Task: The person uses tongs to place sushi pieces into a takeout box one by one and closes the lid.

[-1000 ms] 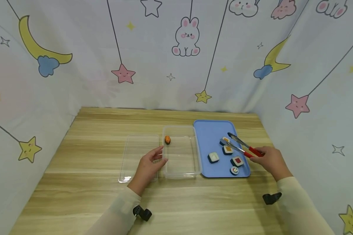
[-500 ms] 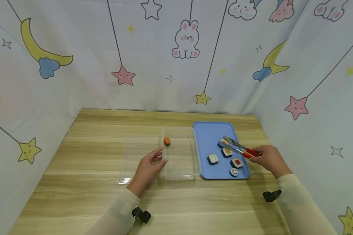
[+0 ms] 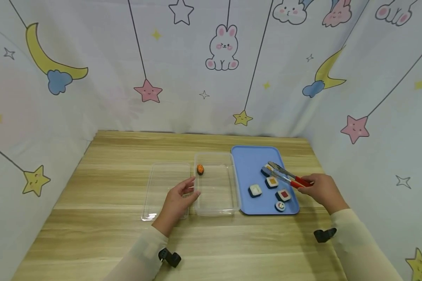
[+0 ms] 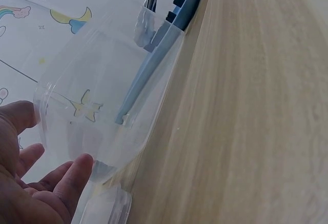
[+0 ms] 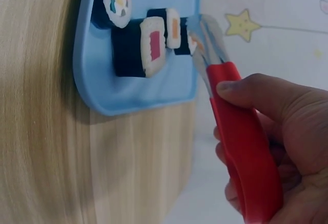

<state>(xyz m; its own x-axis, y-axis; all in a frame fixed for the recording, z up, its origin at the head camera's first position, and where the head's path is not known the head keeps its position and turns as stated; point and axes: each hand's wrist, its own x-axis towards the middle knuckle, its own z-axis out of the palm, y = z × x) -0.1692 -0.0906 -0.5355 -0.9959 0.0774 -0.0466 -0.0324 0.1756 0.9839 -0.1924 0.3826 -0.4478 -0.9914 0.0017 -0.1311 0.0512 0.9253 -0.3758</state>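
now your right hand [image 3: 320, 190] grips the red-handled tongs [image 5: 237, 126], their tips at the farthest sushi roll [image 5: 183, 39] on the blue tray [image 3: 249, 164], while your left hand [image 3: 177, 199], fingers loosely extended, touches the clear container [image 3: 216, 189] holding an orange-topped sushi piece [image 3: 200, 169].
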